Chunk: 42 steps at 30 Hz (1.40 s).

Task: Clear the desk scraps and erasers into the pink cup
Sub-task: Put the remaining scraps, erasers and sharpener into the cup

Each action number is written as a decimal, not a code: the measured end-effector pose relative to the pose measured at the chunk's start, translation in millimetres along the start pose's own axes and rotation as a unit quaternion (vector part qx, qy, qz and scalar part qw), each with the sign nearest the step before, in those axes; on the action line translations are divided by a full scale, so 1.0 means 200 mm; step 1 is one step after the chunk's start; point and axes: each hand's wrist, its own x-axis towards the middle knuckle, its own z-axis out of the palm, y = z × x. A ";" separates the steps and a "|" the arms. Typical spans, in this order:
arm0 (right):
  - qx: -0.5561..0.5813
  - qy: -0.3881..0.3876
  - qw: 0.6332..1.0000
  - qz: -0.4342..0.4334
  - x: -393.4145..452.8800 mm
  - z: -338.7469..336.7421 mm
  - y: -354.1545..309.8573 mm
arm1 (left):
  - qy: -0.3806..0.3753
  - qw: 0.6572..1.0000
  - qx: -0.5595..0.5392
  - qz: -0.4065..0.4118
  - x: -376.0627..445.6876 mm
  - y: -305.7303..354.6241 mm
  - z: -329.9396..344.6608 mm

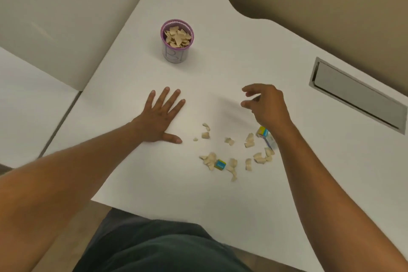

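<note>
The pink cup [176, 51] stands upright at the back of the white desk [220, 73], holding several beige scraps. More beige scraps [231, 157] lie scattered near the front. One yellow-and-blue eraser [220, 165] sits among them; another eraser [263, 132] lies partly under my right wrist, next to a small white piece. My left hand [161, 117] rests flat on the desk, fingers spread, left of the scraps. My right hand [267, 106] hovers above the desk behind the scraps, fingers curled apart and holding nothing.
A grey cable flap [357, 95] is recessed in the desk at the right. A beige partition runs along the far edge. Another white desk surface [26, 106] lies to the left across a seam. My dark clothing shows below the front edge.
</note>
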 end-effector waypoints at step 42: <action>-0.249 -0.026 0.961 -0.121 -0.47 0.60 0.56 | -0.059 0.979 -0.192 0.033 0.08 0.55 -0.20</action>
